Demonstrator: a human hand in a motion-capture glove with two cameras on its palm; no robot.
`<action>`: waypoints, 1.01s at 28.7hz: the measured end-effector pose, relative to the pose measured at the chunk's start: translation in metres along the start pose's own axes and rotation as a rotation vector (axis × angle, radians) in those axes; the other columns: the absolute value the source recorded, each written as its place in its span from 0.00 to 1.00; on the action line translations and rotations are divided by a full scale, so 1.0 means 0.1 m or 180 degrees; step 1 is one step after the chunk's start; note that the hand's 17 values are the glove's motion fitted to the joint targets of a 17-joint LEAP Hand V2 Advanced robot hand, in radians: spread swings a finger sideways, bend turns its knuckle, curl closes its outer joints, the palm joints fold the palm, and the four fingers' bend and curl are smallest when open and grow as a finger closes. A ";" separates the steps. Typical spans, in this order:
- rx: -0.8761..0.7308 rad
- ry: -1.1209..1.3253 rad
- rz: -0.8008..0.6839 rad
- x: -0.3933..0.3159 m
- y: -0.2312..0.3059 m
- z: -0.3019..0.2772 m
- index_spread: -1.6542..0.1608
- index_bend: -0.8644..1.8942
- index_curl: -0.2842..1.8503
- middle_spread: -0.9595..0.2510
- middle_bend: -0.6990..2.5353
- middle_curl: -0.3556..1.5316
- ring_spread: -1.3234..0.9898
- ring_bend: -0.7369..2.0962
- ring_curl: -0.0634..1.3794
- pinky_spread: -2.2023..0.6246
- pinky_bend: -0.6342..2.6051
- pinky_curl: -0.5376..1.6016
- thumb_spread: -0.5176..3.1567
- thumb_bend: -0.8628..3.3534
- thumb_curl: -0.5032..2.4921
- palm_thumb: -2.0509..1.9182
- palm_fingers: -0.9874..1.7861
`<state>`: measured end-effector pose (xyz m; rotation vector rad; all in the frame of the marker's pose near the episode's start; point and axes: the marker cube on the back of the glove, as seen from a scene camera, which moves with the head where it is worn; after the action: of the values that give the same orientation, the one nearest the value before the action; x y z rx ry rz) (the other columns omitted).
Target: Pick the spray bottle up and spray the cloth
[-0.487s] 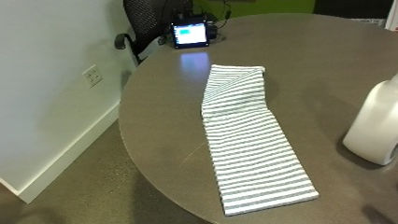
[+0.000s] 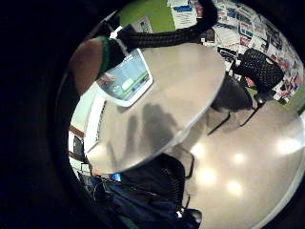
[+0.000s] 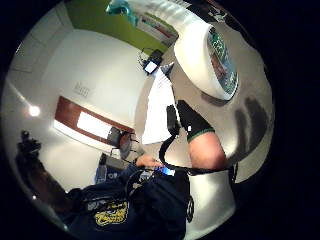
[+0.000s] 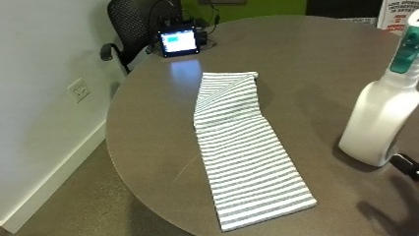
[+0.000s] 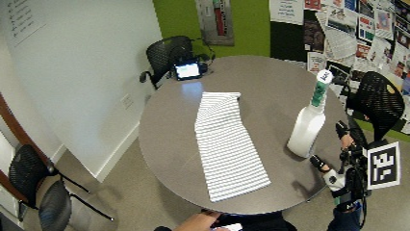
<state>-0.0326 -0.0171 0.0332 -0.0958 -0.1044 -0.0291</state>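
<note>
A long grey-and-white striped cloth [image 4: 242, 147] lies flat down the middle of the round brown table [image 4: 308, 59], its far end folded over. The white spray bottle [image 4: 383, 118] with a teal trigger head stands upright to the cloth's right, near the table edge. My gloved right hand [image 5: 323, 171] is low at that edge, just beside the bottle's base, fingers stretched toward it and holding nothing. Only a black fingertip [image 4: 407, 166] shows in the outside view, close to the base. The bottle [image 2: 125, 81] looms close in both palm views, with the cloth [image 3: 157, 107] beyond it.
A small device with a lit screen [image 4: 179, 41] sits at the table's far edge in front of a black mesh chair [image 4: 134, 19]. Another black chair [image 5: 378, 101] stands behind the bottle's side. A bare hand [image 5: 198, 222] rests at the near table edge.
A black fingertip has come into view beside the bottle's base. The outside view has shifted slightly; cloth and bottle stand as before.
</note>
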 end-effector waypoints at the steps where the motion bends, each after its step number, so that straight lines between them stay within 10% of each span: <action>1: -0.0017 -0.0012 -0.0009 -0.01 -0.02 0.02 0.69 0.35 0.19 0.78 0.30 0.30 0.54 0.40 0.20 0.83 0.38 0.38 0.39 0.27 0.24 0.67 0.54; 20: -0.0400 0.0266 0.0342 0.11 -0.22 0.38 0.68 0.34 0.18 0.80 0.29 0.34 0.55 0.42 0.24 0.84 0.40 0.41 0.43 0.23 0.27 0.68 0.49; 29: -0.0605 -0.0810 0.0262 0.26 -0.75 0.38 0.68 0.35 0.18 0.79 0.30 0.35 0.55 0.42 0.24 0.84 0.40 0.41 0.45 0.21 0.28 0.67 0.50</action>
<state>-0.0131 -0.0891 0.0807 -0.2938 -0.3520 0.0559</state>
